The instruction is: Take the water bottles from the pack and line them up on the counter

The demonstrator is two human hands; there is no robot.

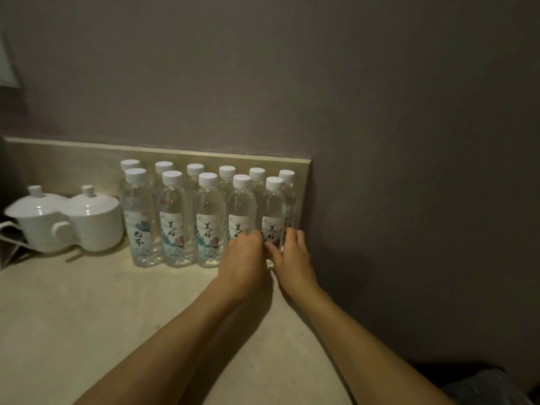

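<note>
Front-row bottle labels carry vertical Chinese characters. The leftmost bottle (142,217), at 9 o'clock in the row, reads 无界. The second bottle (174,220) and third bottle (209,222) read 美好. Remaining labels are partly covered.

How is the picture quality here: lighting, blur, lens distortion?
Head view: dim, warm light, brightest on the counter near the water bottles; both hands slightly soft; soft shadows beside the lidded cups; wide-angle bending tilts the backsplash edge; labels stay readable.

Dim room. Plain grey-mauve wall (292,77) behind and right of the grip; beige stone counter (87,317) below it, low matching backsplash (73,159) behind.
</note>
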